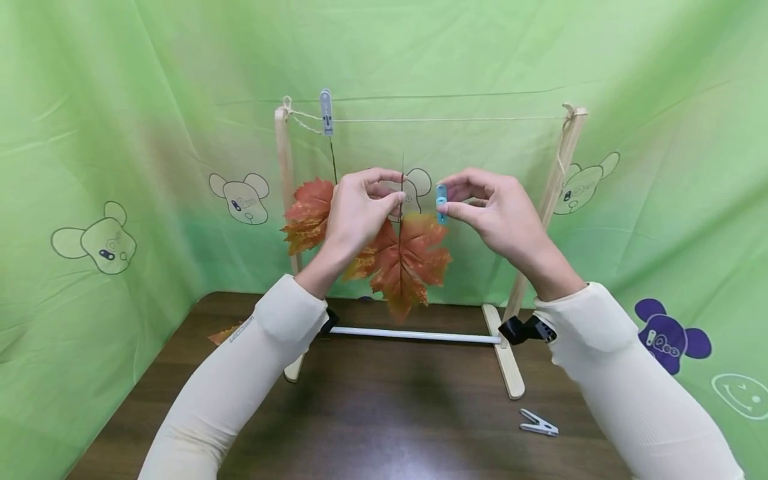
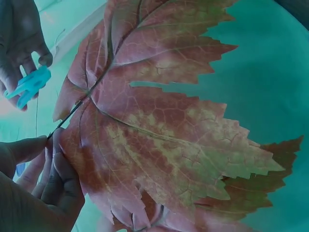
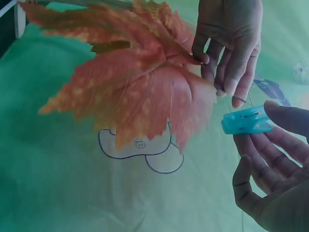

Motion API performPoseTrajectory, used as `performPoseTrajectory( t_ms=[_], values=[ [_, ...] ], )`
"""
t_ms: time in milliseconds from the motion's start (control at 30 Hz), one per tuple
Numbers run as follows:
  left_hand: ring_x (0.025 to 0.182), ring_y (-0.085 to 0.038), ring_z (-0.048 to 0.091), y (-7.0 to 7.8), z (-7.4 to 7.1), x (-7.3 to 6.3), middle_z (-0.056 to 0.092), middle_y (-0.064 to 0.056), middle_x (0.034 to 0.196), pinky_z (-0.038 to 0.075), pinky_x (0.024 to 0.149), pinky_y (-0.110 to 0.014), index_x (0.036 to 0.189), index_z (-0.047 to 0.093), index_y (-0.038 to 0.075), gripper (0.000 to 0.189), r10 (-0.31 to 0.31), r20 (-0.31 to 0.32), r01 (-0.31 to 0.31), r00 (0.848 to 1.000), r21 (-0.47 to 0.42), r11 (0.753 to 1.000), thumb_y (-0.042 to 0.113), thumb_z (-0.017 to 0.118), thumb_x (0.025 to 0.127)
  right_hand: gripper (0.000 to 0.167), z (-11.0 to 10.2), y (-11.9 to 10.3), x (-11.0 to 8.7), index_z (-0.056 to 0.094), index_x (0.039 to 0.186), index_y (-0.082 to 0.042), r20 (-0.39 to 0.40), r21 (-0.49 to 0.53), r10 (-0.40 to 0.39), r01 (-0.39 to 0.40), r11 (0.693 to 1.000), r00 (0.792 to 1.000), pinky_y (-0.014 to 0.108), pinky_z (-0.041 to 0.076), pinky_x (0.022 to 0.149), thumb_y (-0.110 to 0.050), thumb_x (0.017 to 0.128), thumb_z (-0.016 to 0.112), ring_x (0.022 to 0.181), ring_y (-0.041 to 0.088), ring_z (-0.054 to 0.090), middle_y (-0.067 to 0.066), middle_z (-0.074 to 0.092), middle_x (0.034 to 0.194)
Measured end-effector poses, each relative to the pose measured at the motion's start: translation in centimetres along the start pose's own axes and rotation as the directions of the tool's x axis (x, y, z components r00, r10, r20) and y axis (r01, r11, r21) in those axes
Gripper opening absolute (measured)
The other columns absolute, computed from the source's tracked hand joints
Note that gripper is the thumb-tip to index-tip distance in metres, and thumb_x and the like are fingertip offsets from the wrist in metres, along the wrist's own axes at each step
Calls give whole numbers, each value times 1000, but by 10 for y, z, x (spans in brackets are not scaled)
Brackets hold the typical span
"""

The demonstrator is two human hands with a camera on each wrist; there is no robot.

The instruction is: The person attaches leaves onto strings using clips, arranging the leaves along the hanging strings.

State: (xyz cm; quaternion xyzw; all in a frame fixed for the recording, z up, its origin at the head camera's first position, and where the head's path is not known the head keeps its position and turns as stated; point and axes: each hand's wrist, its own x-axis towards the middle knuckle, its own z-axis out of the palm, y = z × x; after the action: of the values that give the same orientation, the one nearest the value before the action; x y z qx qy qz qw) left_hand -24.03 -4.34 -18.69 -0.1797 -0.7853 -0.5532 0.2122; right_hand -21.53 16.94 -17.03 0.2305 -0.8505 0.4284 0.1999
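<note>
My left hand [image 1: 363, 207] pinches the thin dark stem of an orange maple leaf [image 1: 408, 263], which hangs below the fingers. The stem's tip points up, below the string [image 1: 450, 120]. In my right hand [image 1: 495, 207] a blue clothespin [image 1: 441, 203] is held between thumb and fingers, a short way right of the stem. The left wrist view shows the leaf's veins and toothed edge close up, with the blue clothespin [image 2: 31, 87] beyond. Behind my left hand another orange leaf [image 1: 309, 213] hangs by its stem from a grey clothespin [image 1: 327, 112] on the string.
Two wooden posts [image 1: 570, 147] hold the string; a white rod [image 1: 414, 335] joins their feet. A pale clothespin [image 1: 539, 423] lies on the brown table [image 1: 384, 413] at the right. Part of another leaf [image 1: 225, 335] shows by my left sleeve. Green printed cloth [image 1: 420, 53] surrounds the table.
</note>
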Motion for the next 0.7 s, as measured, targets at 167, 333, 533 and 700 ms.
performPoseTrajectory(
  t_ms=[167,333,533,700],
  values=[
    [80,-28,79,5,3,7,81,-8,89,41,51,-21,117,79,13,24,-25,-29,25,999,-6,1000,10,77,94,23,0,-6,10,75,118,-8,-14,54,-11,11,998,1000,25,55,92,-15,97,76,99,9,70,-5,77,100],
    [79,-25,79,9,7,14,81,-9,90,36,49,-20,118,80,14,24,-47,-49,47,998,-3,999,10,78,94,21,1,-11,20,76,117,-9,-45,123,-34,39,992,998,23,53,83,-12,96,77,98,12,71,-8,77,96],
    [77,-19,79,12,9,19,82,-6,90,34,48,-21,116,81,16,23,-48,-78,50,996,30,998,11,79,93,22,3,-15,32,76,117,-11,-68,171,-39,50,984,997,28,50,84,-14,95,78,99,15,70,-7,76,97],
    [74,-15,78,12,12,22,82,-5,92,38,49,-22,116,81,18,22,-47,-97,54,994,61,997,13,79,94,20,7,-17,40,78,114,-11,-99,231,-44,66,971,994,28,49,82,-10,95,78,98,16,68,-9,74,93]
  ],
)
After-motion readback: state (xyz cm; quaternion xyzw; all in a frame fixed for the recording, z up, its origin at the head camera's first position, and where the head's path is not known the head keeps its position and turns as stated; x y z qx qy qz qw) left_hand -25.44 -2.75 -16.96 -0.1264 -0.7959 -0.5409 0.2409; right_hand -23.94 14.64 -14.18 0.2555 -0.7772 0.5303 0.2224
